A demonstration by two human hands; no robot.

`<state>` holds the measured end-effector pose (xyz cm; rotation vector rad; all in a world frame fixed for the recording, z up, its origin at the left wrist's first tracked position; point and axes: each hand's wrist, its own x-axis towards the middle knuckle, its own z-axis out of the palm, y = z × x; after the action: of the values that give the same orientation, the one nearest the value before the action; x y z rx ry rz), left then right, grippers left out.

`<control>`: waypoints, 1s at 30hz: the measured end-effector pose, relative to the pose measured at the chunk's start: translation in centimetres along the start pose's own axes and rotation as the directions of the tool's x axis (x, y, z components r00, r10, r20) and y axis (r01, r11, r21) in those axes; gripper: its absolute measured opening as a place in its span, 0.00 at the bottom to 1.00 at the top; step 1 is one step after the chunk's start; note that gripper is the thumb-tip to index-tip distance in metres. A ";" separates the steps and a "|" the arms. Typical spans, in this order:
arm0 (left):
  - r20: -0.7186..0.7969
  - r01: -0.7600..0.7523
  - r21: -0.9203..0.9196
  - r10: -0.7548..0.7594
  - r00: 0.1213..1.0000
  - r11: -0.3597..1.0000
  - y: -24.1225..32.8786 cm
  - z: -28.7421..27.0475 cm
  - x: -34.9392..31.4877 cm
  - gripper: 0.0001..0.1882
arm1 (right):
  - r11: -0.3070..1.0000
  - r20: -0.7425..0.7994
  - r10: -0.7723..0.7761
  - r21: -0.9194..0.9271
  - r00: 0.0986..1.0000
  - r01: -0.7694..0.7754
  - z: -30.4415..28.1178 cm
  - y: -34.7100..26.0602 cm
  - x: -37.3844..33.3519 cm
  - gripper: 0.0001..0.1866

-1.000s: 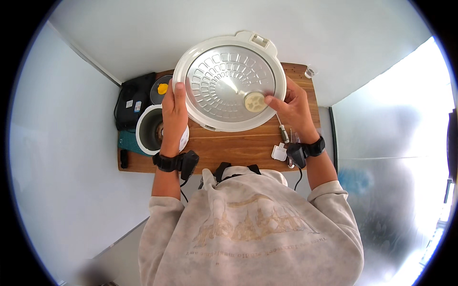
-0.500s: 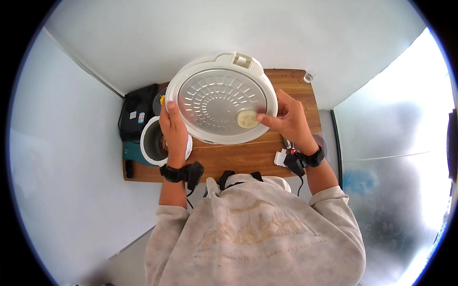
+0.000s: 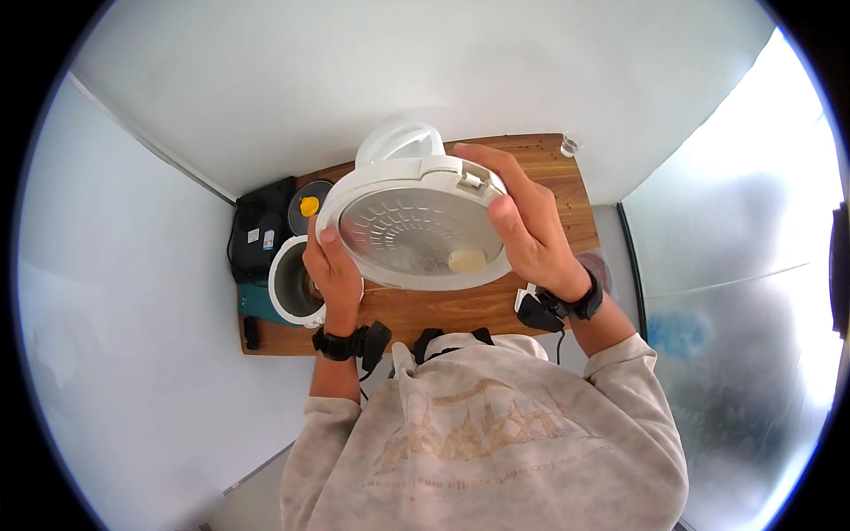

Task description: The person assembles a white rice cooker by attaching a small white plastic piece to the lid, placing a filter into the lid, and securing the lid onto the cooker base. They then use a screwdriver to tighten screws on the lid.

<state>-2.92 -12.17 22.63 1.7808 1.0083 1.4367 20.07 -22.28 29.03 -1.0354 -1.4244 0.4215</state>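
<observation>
Tipped further over since half a second ago, the round white lid (image 3: 412, 239) now shows its metal inner face foreshortened, and a white handle (image 3: 398, 142) has come into sight behind its far edge. The right thumb has left the cream round cap for the lid's upper right rim.

At the far left, a black bag (image 3: 257, 234) lies on the worktop (image 3: 416, 311), with a green mat (image 3: 259, 301) and a small black object (image 3: 251, 333) nearer the person. Beside the bag stand a dark dish (image 3: 295, 212) holding a yellow piece (image 3: 309, 206) and an open white pot (image 3: 283, 281), grey inside and partly hidden by the wrist. The left grip (image 3: 334, 273) holds the lid's left rim, as before. The lid hangs above the worktop's middle, its cream round cap (image 3: 467, 259) low on the inner face. The right grip (image 3: 534, 232) is closed on the upper right rim, beside a notch (image 3: 476, 180). A clear cup (image 3: 570, 145) stands at the far right corner.
</observation>
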 end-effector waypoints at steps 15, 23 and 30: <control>-0.037 -0.070 -0.003 0.070 0.997 0.998 -0.2 0.4 -0.7 0.30 | 0.944 -0.147 -0.079 -0.329 0.986 0.027 0.2 -1.2 -1.1 0.18; -0.127 -0.033 0.053 0.040 0.991 0.998 -0.2 0.7 -0.1 0.30 | 0.983 -0.300 -0.168 -0.124 0.939 0.136 1.5 0.4 -0.8 0.19; -0.085 0.096 -0.047 -0.100 0.991 0.994 -0.7 0.8 -0.2 0.30 | 0.975 -0.216 -0.040 -0.220 0.976 -0.009 0.4 0.7 -2.8 0.14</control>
<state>-2.30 -11.99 21.75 1.6273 1.0860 1.4743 19.44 -23.99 26.76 -1.2088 -1.2986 0.1331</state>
